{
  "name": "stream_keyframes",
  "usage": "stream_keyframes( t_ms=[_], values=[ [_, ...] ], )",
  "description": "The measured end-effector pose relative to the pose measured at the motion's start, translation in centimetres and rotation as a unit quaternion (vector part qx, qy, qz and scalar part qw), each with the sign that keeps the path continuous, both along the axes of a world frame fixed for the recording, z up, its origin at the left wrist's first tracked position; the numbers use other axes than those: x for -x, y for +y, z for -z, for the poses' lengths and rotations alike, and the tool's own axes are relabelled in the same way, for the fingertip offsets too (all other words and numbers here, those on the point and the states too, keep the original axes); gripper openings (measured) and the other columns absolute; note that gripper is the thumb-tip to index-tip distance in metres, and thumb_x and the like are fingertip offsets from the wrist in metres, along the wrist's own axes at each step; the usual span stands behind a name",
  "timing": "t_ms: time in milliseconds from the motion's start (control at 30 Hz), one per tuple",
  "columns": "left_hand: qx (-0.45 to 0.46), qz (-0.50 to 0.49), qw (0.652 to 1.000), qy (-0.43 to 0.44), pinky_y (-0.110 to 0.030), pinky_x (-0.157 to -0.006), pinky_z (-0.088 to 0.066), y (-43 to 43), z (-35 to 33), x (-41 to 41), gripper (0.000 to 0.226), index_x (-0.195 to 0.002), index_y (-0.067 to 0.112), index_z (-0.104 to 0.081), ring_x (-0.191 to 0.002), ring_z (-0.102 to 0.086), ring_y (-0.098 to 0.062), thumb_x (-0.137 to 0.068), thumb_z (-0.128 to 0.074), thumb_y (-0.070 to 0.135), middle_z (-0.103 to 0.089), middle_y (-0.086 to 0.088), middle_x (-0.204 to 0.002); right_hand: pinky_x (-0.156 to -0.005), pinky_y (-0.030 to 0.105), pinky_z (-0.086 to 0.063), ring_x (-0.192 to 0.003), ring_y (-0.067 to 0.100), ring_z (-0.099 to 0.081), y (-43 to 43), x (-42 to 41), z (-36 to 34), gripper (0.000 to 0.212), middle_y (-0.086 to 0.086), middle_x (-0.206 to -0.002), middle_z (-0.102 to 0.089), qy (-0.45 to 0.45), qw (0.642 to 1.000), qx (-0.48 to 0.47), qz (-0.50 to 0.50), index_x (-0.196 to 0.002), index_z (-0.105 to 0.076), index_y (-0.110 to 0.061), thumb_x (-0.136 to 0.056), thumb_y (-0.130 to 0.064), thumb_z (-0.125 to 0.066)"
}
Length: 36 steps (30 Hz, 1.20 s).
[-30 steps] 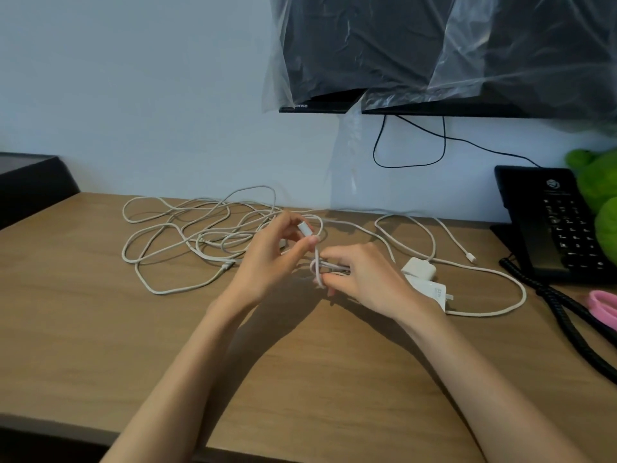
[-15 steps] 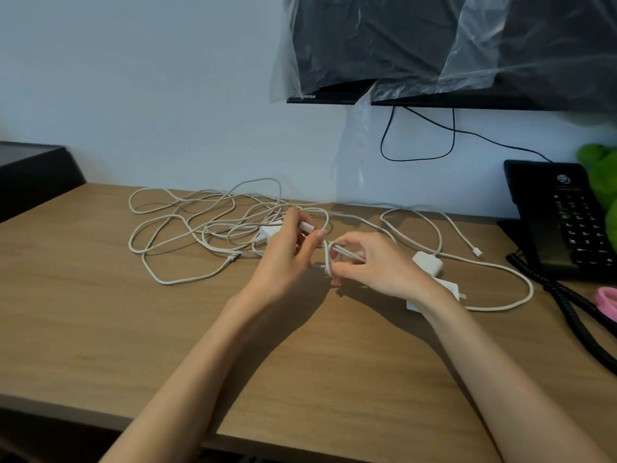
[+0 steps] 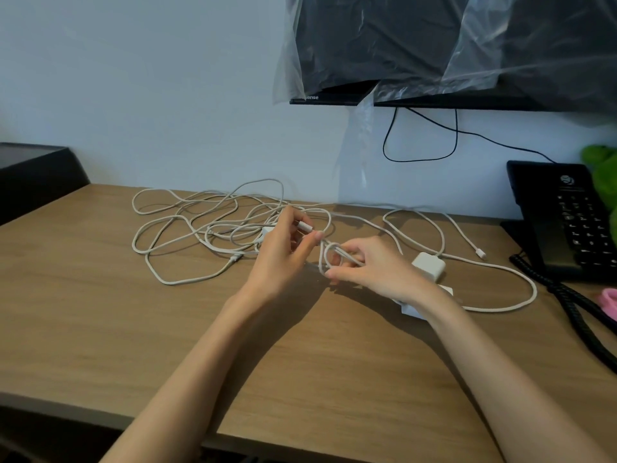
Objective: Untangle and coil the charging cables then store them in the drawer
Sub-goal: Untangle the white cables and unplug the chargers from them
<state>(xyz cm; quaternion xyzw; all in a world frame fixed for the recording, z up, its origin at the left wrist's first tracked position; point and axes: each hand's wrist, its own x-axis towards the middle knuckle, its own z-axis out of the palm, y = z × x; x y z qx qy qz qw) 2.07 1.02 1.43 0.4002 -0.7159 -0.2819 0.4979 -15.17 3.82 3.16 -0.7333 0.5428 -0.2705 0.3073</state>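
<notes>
White charging cables lie tangled on the desk. My left hand pinches a plug; my right hand pinches a small loop, possibly the same cable.

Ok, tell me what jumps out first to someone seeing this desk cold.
First, the white cables tangled across the back of the wooden desk. In front, the left hand pinches a plug end while the right hand holds a small loop beside it. Above hangs a black screen wrapped in clear plastic; a black desk phone sits far right.
</notes>
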Motion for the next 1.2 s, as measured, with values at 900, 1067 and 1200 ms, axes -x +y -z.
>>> stream_keyframes(
  t_ms=[900, 1067, 1200],
  values=[
    [0.145, 0.005, 0.969, -0.2, -0.008, -0.08, -0.03, 0.6, 0.1, 0.6, 0.038, -0.136, 0.015, -0.05, -0.081, -0.039, -0.007, -0.098, -0.042, 0.02, -0.05, 0.013, -0.083, -0.047, 0.006, -0.035, -0.053, -0.011, -0.056, -0.7, 0.3, -0.1, 0.014, -0.012, -0.06, -0.064, -0.023, 0.978, 0.119, 0.172, -0.076, -0.076, -0.017, -0.086, -0.024, -0.069],
    [0.096, -0.026, 0.989, -0.11, -0.016, -0.072, -0.043, 1.0, -0.4, 0.7, 0.017, -0.1, 0.029, -0.074, -0.076, -0.052, -0.001, -0.085, -0.066, 0.03, -0.07, 0.019, -0.08, -0.047, 0.009, -0.036, -0.055, -0.005, -0.056, -0.5, 0.1, 0.1, 0.013, -0.011, -0.06, -0.066, -0.002, 0.976, 0.139, 0.17, -0.079, -0.078, -0.018, -0.085, -0.027, -0.071],
    [0.065, -0.04, 0.994, -0.083, -0.008, -0.064, -0.037, 1.8, -0.9, 1.1, 0.018, -0.097, 0.024, -0.075, -0.071, -0.055, 0.007, -0.078, -0.075, 0.024, -0.067, 0.018, -0.072, -0.043, 0.01, -0.035, -0.053, -0.004, -0.055, -0.1, -0.3, -0.2, 0.012, -0.015, -0.057, -0.058, 0.017, 0.974, 0.157, 0.16, -0.089, -0.077, -0.022, -0.087, -0.03, -0.069]
  ],
)
